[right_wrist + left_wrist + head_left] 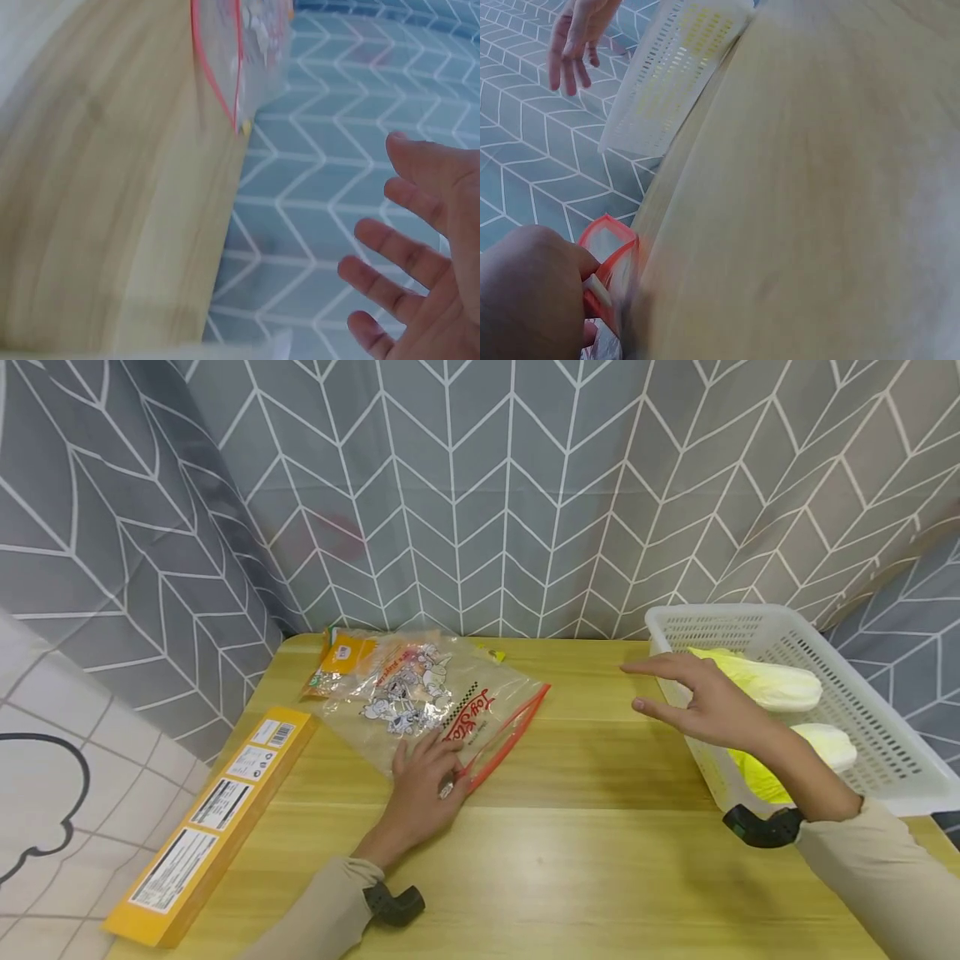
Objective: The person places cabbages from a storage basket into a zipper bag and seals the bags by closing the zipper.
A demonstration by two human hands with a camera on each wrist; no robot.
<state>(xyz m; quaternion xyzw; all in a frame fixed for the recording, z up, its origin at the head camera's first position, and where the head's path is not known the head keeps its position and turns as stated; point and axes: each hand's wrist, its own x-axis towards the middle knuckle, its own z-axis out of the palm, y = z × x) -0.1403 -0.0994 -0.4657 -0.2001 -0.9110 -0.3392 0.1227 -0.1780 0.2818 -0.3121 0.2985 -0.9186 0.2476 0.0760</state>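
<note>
Bag: a clear bag point(405, 693) lies left of the middle of the table point(570, 868), its red-edged mouth point(508, 739) facing right and near; the wrist views show the two red edges standing apart.
Left hand: the left hand point(426, 785) pinches the bag at the near corner of the mouth, just beside a white slider point(598, 290).
Right hand: the right hand point(701, 697) holds nothing, fingers loosely spread, above the left side of the white basket point(862, 693).
Basket: it stands on the right and holds two cabbages, a far one point(772, 682) and a near one point(825, 745).
Left edge: an orange box point(210, 827) lies lengthwise, with an orange packet point(341, 656) beyond its far end, by the bag.
Doing it well: the step seems to be holding the bag's mouth wide. I would pinch just one layer, so the edges do not fold together, and lift that corner slightly. The free right hand could take the opposite edge and draw it away. Thin film like this probably slides easily, so gentle pulls suit it best.
</note>
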